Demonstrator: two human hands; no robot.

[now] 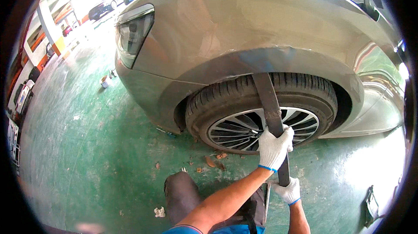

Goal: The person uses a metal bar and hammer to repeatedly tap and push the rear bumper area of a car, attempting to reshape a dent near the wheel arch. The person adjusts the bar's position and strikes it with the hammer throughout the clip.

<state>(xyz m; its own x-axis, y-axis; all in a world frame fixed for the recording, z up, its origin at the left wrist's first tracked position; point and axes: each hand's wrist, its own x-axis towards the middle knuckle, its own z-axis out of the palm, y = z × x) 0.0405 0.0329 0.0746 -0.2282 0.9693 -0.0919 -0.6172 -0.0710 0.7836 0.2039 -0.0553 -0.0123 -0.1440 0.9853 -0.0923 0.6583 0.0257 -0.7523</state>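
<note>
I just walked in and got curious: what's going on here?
A person is gripping a dark flat bar beside a car, the gloved left hand above the gloved right hand. At this moment the bar's upper end reaches the edge of the wheel arch, just over the tyre. The fender above looks creased.

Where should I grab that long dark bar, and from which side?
Probably take the bar by its lower half, from the near side: its upper end is at the fender, above the tire, while the rest slants toward the camera, straight and narrow enough to wrap. The left hand holds it there, the right hand nearer the bottom.
</note>
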